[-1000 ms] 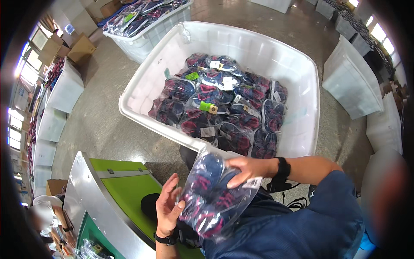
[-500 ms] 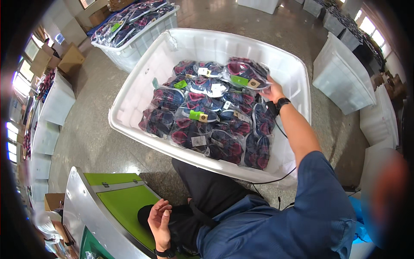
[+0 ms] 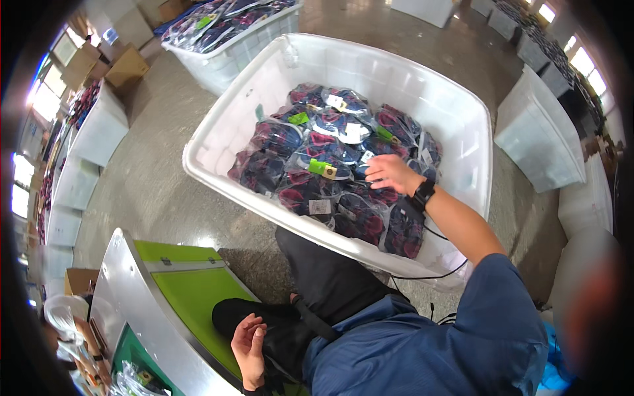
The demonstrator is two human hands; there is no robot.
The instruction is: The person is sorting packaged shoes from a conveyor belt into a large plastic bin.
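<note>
R hand (image 3: 389, 173) – fingers spread over bagged garments (image 3: 310, 198) | L hand (image 3: 249, 342) – empty, by knee

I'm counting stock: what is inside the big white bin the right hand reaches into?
The big white bin holds clear bagged dark blue-and-red items, several tagged, piled in layers. The right hand hovers over them. Lower layers and the bin floor are covered.

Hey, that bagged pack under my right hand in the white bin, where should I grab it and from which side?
Probably from straight above: the pack lies flat on top of the pile, hemmed in by other packs. Pinch the loose clear bag at the edge nearest the right hand, since the bin walls block any side approach.
</note>
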